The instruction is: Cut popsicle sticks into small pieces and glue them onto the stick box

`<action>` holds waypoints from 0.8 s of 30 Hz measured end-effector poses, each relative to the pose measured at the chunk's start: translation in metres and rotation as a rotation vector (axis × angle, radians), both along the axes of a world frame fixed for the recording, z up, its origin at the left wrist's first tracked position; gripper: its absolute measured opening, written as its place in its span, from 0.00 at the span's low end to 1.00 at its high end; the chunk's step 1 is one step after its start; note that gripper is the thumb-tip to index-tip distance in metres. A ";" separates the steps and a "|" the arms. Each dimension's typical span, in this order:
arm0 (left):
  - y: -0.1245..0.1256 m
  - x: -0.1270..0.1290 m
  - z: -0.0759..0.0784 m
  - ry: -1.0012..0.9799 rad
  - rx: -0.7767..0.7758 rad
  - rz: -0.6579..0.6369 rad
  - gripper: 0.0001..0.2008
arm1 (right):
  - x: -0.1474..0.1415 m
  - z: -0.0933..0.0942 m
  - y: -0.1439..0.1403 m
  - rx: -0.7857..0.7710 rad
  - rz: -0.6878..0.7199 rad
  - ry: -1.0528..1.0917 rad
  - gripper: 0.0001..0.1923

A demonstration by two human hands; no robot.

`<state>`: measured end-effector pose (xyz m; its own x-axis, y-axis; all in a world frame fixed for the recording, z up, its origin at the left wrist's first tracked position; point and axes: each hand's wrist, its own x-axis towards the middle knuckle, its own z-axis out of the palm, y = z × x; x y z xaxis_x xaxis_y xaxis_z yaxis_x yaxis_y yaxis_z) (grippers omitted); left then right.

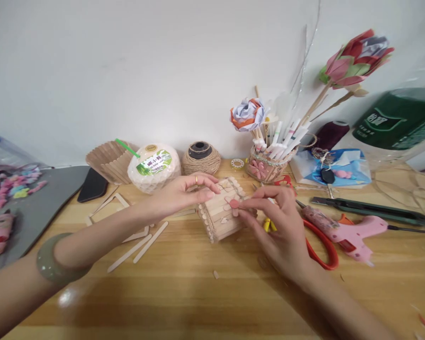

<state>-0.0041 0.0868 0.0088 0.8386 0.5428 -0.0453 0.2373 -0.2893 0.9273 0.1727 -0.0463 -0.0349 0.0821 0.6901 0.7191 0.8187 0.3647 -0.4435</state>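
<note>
Wooden table (205,302) bearing, at centre, a stick box (220,213) lying on its side. Left hand (179,192), fingers extended and together, rests on the box's top edge. Right hand (276,226) pinches a small pink piece (234,204) against the box's face. Pink glue gun (347,231) and red scissors (322,248) lie just right; loose sticks (140,248) lie left.

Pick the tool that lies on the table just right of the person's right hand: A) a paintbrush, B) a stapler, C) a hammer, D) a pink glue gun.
D: the pink glue gun lies on the table just right of the right hand, beside red-handled scissors.
</note>
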 end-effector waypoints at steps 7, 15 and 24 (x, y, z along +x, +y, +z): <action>-0.011 -0.004 -0.004 -0.051 0.367 -0.051 0.05 | -0.002 0.000 -0.001 0.027 0.133 -0.199 0.05; -0.014 -0.001 -0.001 -0.033 0.276 -0.122 0.04 | 0.006 0.001 -0.002 0.015 0.199 -0.319 0.07; -0.016 0.000 0.000 -0.044 0.288 -0.132 0.04 | 0.010 0.012 -0.004 0.016 0.268 -0.459 0.09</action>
<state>-0.0041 0.0706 0.0090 0.9003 0.4147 0.1325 0.1417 -0.5670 0.8114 0.1823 -0.0503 -0.0228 -0.4209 0.6328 0.6499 0.8048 0.5911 -0.0543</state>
